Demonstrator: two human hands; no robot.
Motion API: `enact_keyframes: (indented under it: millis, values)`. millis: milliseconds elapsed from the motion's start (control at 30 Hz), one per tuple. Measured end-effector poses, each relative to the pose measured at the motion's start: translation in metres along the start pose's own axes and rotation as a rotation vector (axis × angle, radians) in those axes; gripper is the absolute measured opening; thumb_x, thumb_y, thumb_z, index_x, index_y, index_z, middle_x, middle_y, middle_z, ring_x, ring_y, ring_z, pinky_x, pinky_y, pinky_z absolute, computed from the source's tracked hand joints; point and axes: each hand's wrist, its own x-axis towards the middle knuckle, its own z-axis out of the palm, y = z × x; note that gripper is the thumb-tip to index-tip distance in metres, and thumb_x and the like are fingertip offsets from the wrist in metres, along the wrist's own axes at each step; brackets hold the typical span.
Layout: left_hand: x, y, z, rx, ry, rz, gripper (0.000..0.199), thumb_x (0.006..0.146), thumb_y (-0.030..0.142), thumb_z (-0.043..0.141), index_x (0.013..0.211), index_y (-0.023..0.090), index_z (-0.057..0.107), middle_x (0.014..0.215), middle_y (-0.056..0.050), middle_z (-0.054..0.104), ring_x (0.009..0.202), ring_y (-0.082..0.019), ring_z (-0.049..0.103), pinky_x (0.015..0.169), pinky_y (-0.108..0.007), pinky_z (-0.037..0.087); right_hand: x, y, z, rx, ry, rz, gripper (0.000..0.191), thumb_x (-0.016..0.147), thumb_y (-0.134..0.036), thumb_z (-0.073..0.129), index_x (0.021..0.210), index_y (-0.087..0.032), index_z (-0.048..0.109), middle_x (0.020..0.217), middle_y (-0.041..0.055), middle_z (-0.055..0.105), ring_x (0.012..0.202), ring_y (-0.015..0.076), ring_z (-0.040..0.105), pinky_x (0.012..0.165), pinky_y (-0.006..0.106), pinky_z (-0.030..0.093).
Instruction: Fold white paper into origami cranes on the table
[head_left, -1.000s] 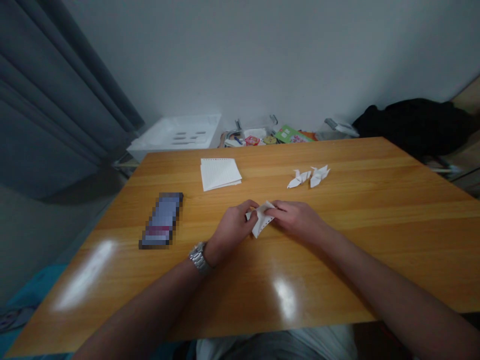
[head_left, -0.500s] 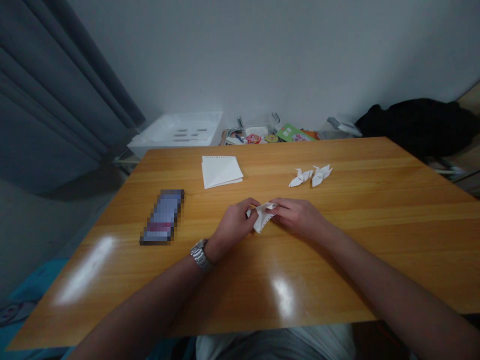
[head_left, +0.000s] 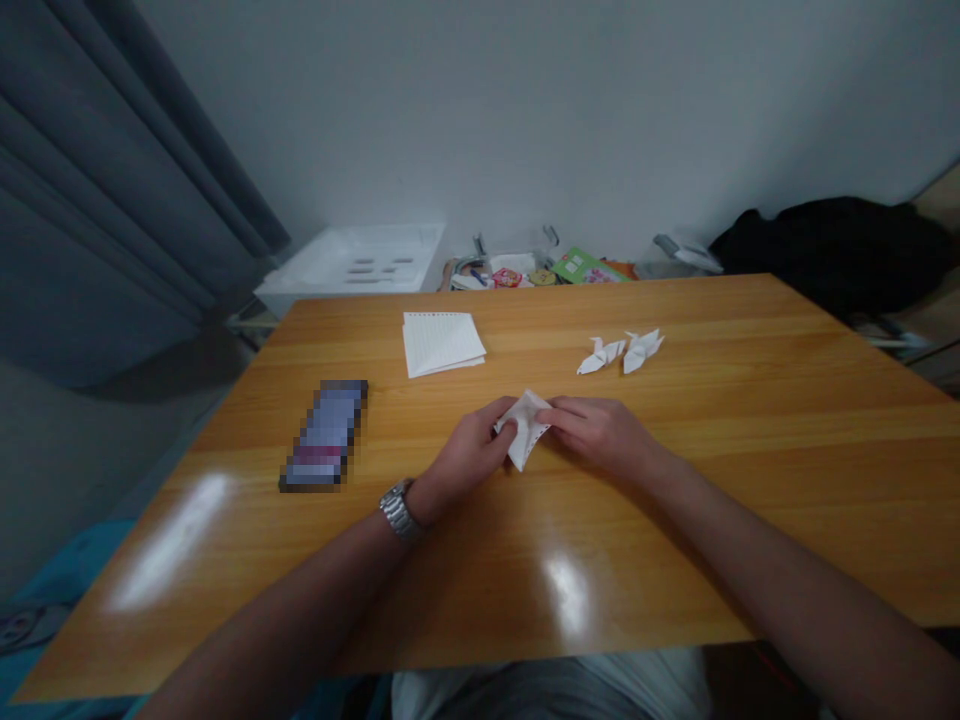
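Note:
Between my hands is a folded piece of white paper (head_left: 524,420), diamond-shaped, with a row of punched holes along its lower right edge. My left hand (head_left: 478,440) pinches its left corner, thumb on top and fingers partly hidden beneath. On the opposite corner my right hand (head_left: 592,428) is closed, its thumb lying over the paper. Beyond the right hand sit two folded white paper cranes (head_left: 602,355), side by side on the table.
A stack of lined, hole-punched paper (head_left: 442,343) lies further back on the wooden table (head_left: 675,560). To the left rests a phone (head_left: 326,435) with a blurred screen. Behind the table's far edge are a white foam tray (head_left: 360,255), a green booklet (head_left: 585,266) and black cloth (head_left: 832,250).
The folded paper has opened out from a crumpled, bent shape into a flatter diamond, its top point now raised. Both hands have stayed almost in place, still gripping it.

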Motion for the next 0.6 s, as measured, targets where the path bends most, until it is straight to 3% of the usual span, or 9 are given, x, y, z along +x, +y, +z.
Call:
enact_keyframes:
  millis: [300, 467, 600]
  values:
    - [0.005, -0.0022, 0.0007, -0.245, 0.01, -0.111, 0.028, 0.086, 0.018, 0.05, 0.108, 0.016, 0.068, 0.099, -0.007, 0.072, 0.086, -0.018, 0.065, 0.077, -0.027, 0.053, 0.0009, -0.0005, -0.0045, 0.053, -0.001, 0.016, 0.022, 0.098, -0.015, 0.051, 0.11, -0.021, 0.068, 0.113, 0.0086, 0.073, 0.094, 0.0207, 0.07, 0.075, 0.031, 0.056]
    - [0.0039, -0.0045, 0.0004, -0.545, -0.041, -0.252, 0.033, 0.089, 0.028, 0.047, 0.112, 0.015, 0.067, 0.11, -0.013, 0.069, 0.094, -0.023, 0.067, 0.075, -0.032, 0.058, 0.0007, -0.0004, -0.0057, 0.079, 0.006, 0.021, 0.023, 0.097, -0.015, 0.052, 0.111, -0.021, 0.07, 0.116, 0.0091, 0.073, 0.097, 0.0223, 0.071, 0.077, 0.034, 0.057]
    - [0.0043, -0.0075, 0.0016, -0.691, -0.061, -0.272, 0.038, 0.094, 0.039, 0.045, 0.116, 0.015, 0.066, 0.118, -0.015, 0.068, 0.099, -0.023, 0.067, 0.077, -0.032, 0.058, 0.0002, -0.0012, -0.0058, 0.048, 0.0, -0.001, 0.023, 0.098, -0.013, 0.051, 0.109, -0.019, 0.07, 0.119, 0.0103, 0.072, 0.1, 0.0234, 0.071, 0.08, 0.035, 0.058]
